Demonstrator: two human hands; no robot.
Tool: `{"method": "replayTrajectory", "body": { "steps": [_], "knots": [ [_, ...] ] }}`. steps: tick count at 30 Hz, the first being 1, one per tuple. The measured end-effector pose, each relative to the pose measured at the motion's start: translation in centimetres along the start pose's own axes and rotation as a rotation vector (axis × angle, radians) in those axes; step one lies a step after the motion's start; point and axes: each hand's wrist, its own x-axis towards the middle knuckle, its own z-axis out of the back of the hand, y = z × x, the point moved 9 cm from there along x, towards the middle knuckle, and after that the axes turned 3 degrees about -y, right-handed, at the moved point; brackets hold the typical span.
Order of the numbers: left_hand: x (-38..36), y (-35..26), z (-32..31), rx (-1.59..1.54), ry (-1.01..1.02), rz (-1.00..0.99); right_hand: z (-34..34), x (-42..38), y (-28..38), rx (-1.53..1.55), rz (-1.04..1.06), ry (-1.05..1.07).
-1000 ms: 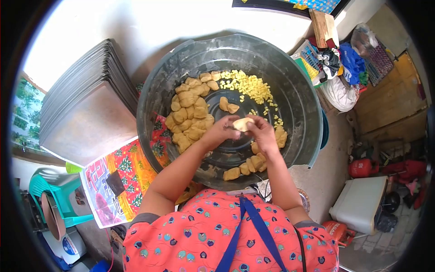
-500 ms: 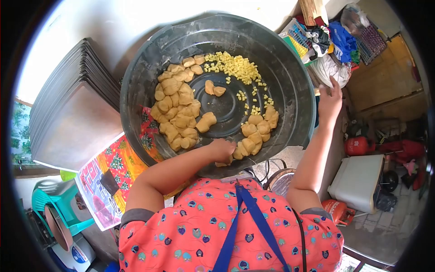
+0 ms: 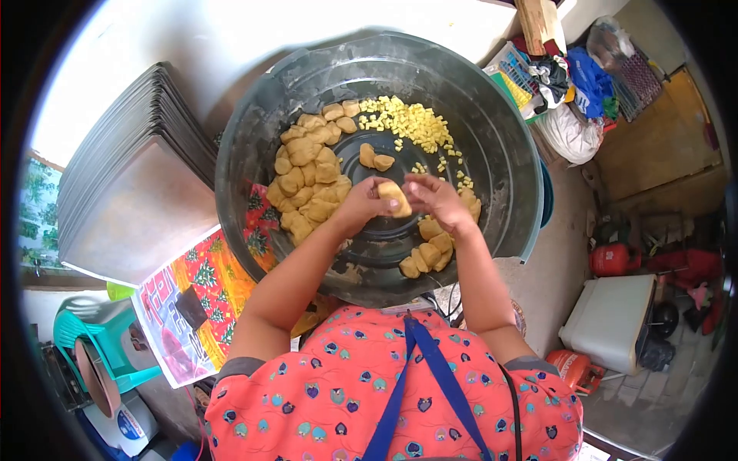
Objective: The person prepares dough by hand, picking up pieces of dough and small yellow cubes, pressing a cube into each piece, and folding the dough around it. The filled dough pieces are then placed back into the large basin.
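My left hand (image 3: pixel 367 209) grips a flattened piece of tan dough (image 3: pixel 395 200) between thumb and fingers, held up over the middle of a large dark round tub (image 3: pixel 503 154). Close on its right is my right hand (image 3: pixel 440 201), with loosely bent fingers parted beside the dough; nothing shows in them. Below, along the tub's left side, lies a heap of dough pieces (image 3: pixel 306 165). A smaller dough group (image 3: pixel 432 250) sits at the lower right, partly behind my right forearm. Small yellow cubes (image 3: pixel 415 123) are scattered at the upper right, and two dough pieces (image 3: pixel 375 158) lie near the centre.
Left of the tub stands a stack of flat trays (image 3: pixel 138 177), beside a colourful printed sheet (image 3: pixel 204 307). A teal plastic chair (image 3: pixel 100 338) is at lower left. To the right are bagged goods (image 3: pixel 569 131), a white box (image 3: pixel 607 323) and a red gas cylinder (image 3: pixel 573 369).
My left hand has risen from the tub's near edge to its middle, bringing up a dough piece. My right hand has swung in from outside the right rim to meet it.
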Motion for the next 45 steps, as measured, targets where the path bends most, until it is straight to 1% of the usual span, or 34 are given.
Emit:
{"method": "replayTrajectory", "body": {
  "steps": [1,4,8,11,13,14,16,17,20,21,22,24,25,28,29,30,31,34,35,36,38,42,45],
  "knots": [
    [0.2,-0.4,0.2,0.005,-0.029,-0.046,-0.3,0.0,-0.3,-0.106,-0.016,-0.027],
    [-0.3,0.3,0.8,0.033,-0.138,0.019,-2.5,-0.2,-0.4,-0.265,0.005,0.068],
    [-0.1,0.8,1.1,0.036,-0.121,0.032,-1.7,0.2,-0.1,-0.343,0.055,-0.036],
    [-0.3,0.4,0.9,-0.002,-0.108,0.053,-1.1,0.5,-0.7,-0.32,0.039,-0.033],
    [-0.5,0.4,0.6,-0.039,-0.082,0.098,-1.3,0.5,-1.5,-0.145,-0.025,-0.018],
    [-0.4,0.4,0.5,-0.11,-0.09,0.096,-1.3,0.4,-1.8,-0.057,-0.058,-0.013],
    [-0.1,0.7,0.1,-0.254,-0.102,0.09,-1.0,0.5,-2.0,0.05,-0.059,-0.011],
    [-0.1,0.7,0.1,-0.236,-0.116,0.079,-0.8,0.6,-2.1,0.103,-0.059,-0.008],
    [-0.5,0.4,0.0,-0.174,-0.142,0.068,-1.1,0.3,-1.2,-0.037,-0.01,-0.017],
    [-0.5,0.9,0.5,-0.149,-0.141,0.081,-1.8,-0.1,-1.0,-0.146,-0.002,0.05],
    [-0.3,1.7,1.1,-0.124,-0.14,0.094,-1.7,-0.1,-1.2,-0.245,-0.023,0.061],
    [0.0,2.2,2.5,-0.186,-0.201,0.045,-1.0,0.1,-1.4,-0.442,-0.067,0.081],
    [0.2,2.2,3.4,-0.199,-0.244,0.032,-0.2,0.3,0.1,-0.598,0.077,0.019],
    [0.9,1.9,5.6,-0.241,-0.39,-0.023,4.1,1.5,4.1,-0.671,0.147,-0.308],
    [1.0,1.9,6.0,-0.255,-0.438,-0.045,5.0,1.6,6.0,-0.76,0.24,-0.419],
    [0.9,2.0,5.8,-0.252,-0.439,-0.031,5.6,1.6,7.8,-0.848,0.334,-0.53],
    [0.6,2.0,5.6,-0.248,-0.44,-0.018,6.3,1.3,8.6,-0.839,0.32,-0.611],
    [0.1,2.2,5.2,-0.212,-0.421,0.019,8.9,3.5,7.1,-1.154,0.153,-0.696],
    [0.1,2.1,5.1,-0.196,-0.412,0.027,10.4,4.7,5.0,-1.229,0.04,-0.688],
    [0.0,1.9,5.2,-0.175,-0.414,0.025,11.7,6.1,2.7,-1.323,-0.07,-0.636],
    [0.0,1.4,5.2,-0.137,-0.423,0.021,12.3,6.4,-0.2,-1.424,-0.152,-0.535],
    [-0.4,0.7,4.4,-0.112,-0.43,0.0,12.2,6.4,-1.9,-1.456,-0.224,-0.56],
    [-0.2,1.0,4.5,-0.045,-0.423,-0.024,12.4,7.2,-2.1,-1.422,-0.221,-0.576]
  ]
}}
